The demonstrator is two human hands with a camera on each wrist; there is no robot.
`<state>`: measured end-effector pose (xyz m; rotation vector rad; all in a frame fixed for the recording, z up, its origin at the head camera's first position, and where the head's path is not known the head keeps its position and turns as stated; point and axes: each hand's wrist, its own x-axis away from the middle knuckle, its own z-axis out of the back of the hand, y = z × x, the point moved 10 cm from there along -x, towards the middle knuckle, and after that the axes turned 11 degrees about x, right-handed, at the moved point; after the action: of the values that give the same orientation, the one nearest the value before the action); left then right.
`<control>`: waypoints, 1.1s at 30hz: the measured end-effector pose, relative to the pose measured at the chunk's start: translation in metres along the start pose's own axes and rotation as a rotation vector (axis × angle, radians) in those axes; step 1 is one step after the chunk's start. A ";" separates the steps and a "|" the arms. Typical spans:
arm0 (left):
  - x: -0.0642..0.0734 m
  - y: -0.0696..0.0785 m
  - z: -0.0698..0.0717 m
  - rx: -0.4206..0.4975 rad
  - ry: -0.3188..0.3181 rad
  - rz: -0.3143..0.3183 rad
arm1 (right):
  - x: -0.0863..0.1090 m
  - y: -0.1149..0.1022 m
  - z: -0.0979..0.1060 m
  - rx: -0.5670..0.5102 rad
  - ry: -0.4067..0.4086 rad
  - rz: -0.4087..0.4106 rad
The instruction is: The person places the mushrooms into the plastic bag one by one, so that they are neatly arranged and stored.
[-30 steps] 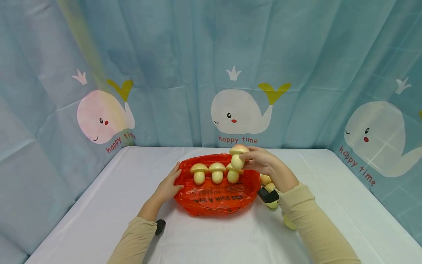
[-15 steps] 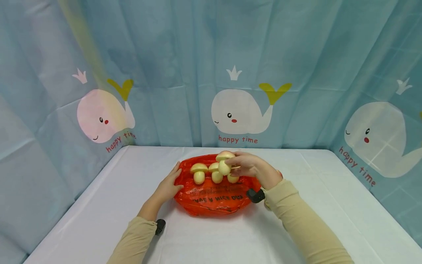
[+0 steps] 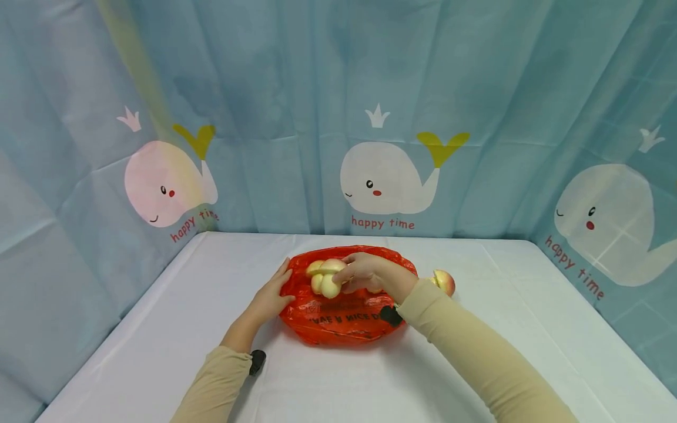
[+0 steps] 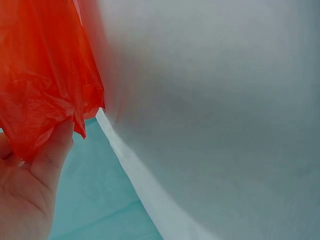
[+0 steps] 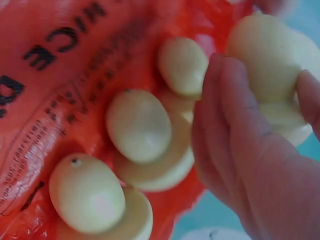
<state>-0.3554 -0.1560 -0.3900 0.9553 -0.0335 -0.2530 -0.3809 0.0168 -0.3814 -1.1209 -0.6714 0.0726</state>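
A red plastic bag (image 3: 344, 335) with black lettering lies spread on the table, its mouth turned up. My left hand (image 3: 271, 296) holds the bag's left edge; in the left wrist view the thumb (image 4: 52, 150) pinches the crumpled film. Between the thumb and fingers of my right hand (image 3: 365, 273) is a pale toy mushroom (image 3: 331, 283) with a rounded cap. It hangs over the bag's left part, overlapping another mushroom (image 3: 315, 285) there. The right wrist view shows three mushrooms (image 5: 137, 125) in a row on the bag, beside the right hand's fingers.
Right of the bag, partly behind the right forearm, lies a mushroom (image 3: 444, 282) with a pinkish cap. A white cloth covers the table (image 3: 317, 388). A blue whale-print curtain (image 3: 264, 129) stands behind it. Small black devices (image 3: 390, 315) sit at both wrists.
My right hand has carried its mushroom leftward across the bag, from the right side to over the left-hand mushroom, and somewhat lower. The left hand has stayed at the bag's edge.
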 end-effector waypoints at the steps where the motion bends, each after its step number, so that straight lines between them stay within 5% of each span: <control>1: 0.000 0.000 0.000 -0.002 -0.001 0.001 | -0.001 0.001 -0.004 0.028 0.004 -0.001; 11: -0.001 0.002 -0.001 0.004 -0.006 -0.016 | -0.007 0.011 -0.035 0.199 0.012 0.014; 26: 0.001 0.003 0.000 0.014 -0.005 -0.027 | -0.014 0.014 -0.043 0.362 0.091 0.035; 33: 0.005 0.009 0.001 0.041 0.009 -0.103 | -0.013 0.011 -0.045 0.464 0.105 0.075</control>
<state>-0.3490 -0.1532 -0.3824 1.0001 0.0191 -0.3444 -0.3646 -0.0195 -0.4089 -0.6966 -0.4850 0.2212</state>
